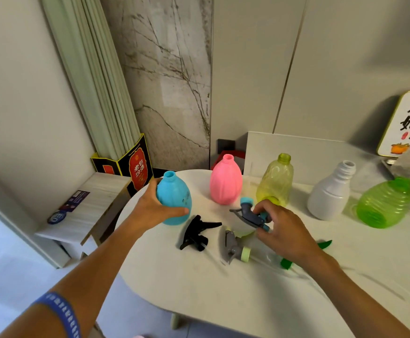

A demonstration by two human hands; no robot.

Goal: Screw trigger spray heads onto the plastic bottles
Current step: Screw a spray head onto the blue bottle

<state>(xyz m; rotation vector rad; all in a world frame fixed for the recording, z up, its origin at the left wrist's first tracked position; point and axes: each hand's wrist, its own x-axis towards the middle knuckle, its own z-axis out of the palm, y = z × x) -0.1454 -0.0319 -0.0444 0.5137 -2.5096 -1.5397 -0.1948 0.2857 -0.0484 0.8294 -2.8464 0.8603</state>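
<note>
Nearest to us, our two forearms are reaching out over the white tabletop (223, 296), and we are taking the blue bottle (174, 198) as our landmark. Our left hand (150, 211) is wrapping round the blue bottle's belly, fingers curled behind it and thumb lying across the front, holding it upright with its neck bare. To the right of the blue bottle, our right hand (282, 228) is pinching the teal-and-grey spray head (250, 215) by its rear end, lifting it just off the tabletop. A black spray head (196, 234) is lying just in front of the blue bottle, and a grey-and-pale-green spray head (235, 247) is lying further right of that, under our right hand. Beyond and right of the blue bottle, the pink bottle (226, 182), yellow bottle (276, 182), white bottle (331, 193) and, well off to the right, a tipped green bottle (384, 203) are all waiting uncapped.

We are judging that this is the first pairing. Our grip on the head is light and far from its collar, so it could twist or drop as we carry it; any dip tube, which we cannot make out, could miss the narrow neck; and starting the collar tilted could cross the threads
</note>
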